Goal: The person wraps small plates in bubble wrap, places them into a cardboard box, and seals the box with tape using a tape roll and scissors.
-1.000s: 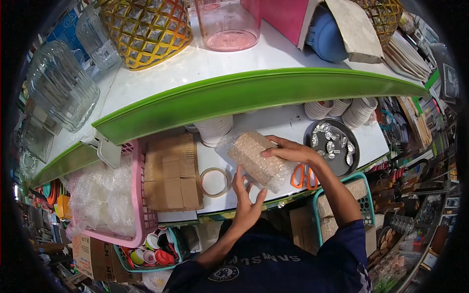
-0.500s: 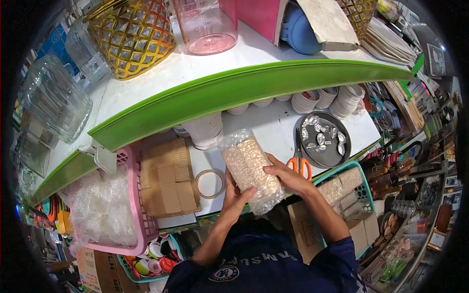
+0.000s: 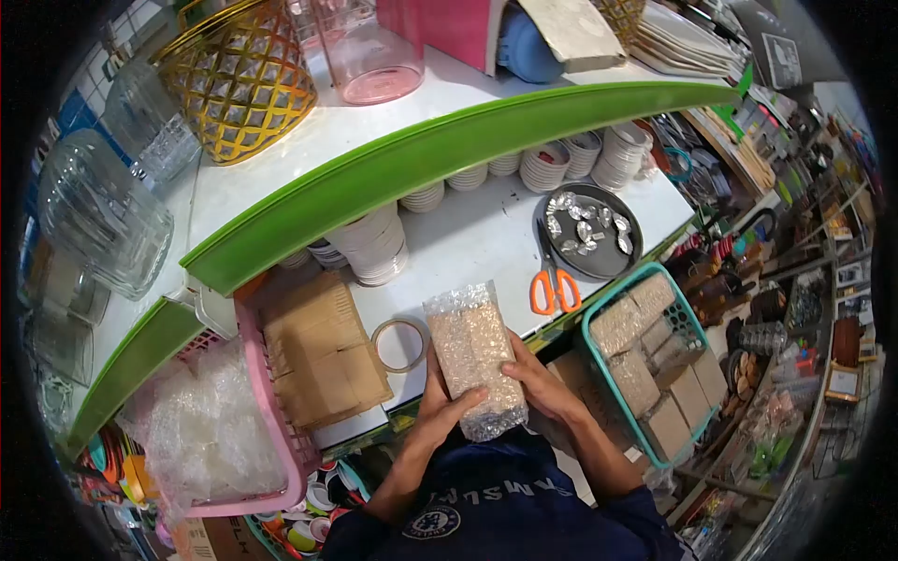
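A long bubble-wrapped package [image 3: 470, 355] with tan contents is held upright at the white shelf's front edge. My left hand [image 3: 440, 409] grips its lower left side, thumb across the front. My right hand [image 3: 541, 385] holds its lower right side. A roll of clear tape [image 3: 400, 343] lies on the shelf just left of the package. Orange-handled scissors [image 3: 554, 285] lie on the shelf to the right.
A teal basket [image 3: 599, 348] with several wrapped packages and boxes stands at lower right. A dark round tray [image 3: 593, 274] of foil cups sits behind the scissors. Flattened cardboard [image 3: 323, 351] and a pink basket [image 3: 271, 411] of bubble wrap are left. Green-edged upper shelf [image 3: 449, 150] overhangs.
Both hands drew the wrapped package back from the shelf towards my body and stood it upright. The view shifted right, so the teal basket shows in full.
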The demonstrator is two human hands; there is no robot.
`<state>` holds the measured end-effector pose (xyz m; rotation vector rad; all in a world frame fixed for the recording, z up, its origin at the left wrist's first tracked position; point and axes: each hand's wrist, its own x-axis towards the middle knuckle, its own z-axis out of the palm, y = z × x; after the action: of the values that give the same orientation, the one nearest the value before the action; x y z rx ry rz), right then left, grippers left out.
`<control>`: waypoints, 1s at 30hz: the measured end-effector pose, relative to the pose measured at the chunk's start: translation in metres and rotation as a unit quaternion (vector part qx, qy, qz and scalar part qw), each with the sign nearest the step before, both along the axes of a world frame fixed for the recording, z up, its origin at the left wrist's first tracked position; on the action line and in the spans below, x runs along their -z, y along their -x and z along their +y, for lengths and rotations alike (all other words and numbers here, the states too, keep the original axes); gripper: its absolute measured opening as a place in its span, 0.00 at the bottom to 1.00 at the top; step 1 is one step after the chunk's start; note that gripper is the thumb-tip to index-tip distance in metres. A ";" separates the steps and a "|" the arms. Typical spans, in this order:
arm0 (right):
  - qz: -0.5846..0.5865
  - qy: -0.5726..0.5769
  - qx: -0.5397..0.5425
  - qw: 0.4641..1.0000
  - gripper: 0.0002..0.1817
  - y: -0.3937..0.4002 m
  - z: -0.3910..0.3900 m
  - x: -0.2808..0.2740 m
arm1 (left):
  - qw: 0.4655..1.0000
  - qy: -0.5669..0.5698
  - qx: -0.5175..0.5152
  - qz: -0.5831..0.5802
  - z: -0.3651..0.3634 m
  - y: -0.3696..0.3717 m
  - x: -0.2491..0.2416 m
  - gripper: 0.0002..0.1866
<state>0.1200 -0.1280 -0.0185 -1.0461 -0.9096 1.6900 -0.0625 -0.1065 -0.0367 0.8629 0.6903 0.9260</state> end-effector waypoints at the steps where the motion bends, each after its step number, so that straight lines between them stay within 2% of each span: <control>1: -0.006 -0.010 -0.001 1.000 0.45 0.001 -0.007 0.002 | 1.000 -0.017 0.014 0.004 -0.003 0.004 0.004 0.54; 7: 0.004 -0.027 0.038 0.999 0.47 0.010 -0.053 0.024 | 0.996 0.045 0.071 -0.009 -0.026 0.013 -0.002 0.56; 9: -0.004 -0.049 0.054 0.997 0.49 0.008 -0.067 0.029 | 0.995 0.038 0.097 -0.010 -0.029 0.011 -0.001 0.57; 10: -0.003 -0.038 0.062 0.997 0.54 0.008 -0.073 0.027 | 0.993 0.029 0.111 -0.013 -0.031 0.009 -0.001 0.58; 16: 0.025 -0.055 0.138 0.988 0.62 0.003 -0.104 0.015 | 0.986 0.000 0.164 -0.024 -0.041 -0.007 0.008 0.60; 26: -0.017 -0.041 0.178 0.983 0.63 -0.031 -0.140 0.015 | 0.975 0.013 0.223 0.012 -0.066 -0.046 0.019 0.62; 30: -0.045 -0.048 0.186 0.980 0.62 -0.070 -0.152 0.011 | 0.962 -0.043 0.264 0.044 -0.063 -0.084 0.032 0.64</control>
<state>0.1902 -0.2805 -0.0294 -1.1538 -0.7865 1.2867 0.0220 -0.1694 -0.0685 1.1029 0.4590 0.4411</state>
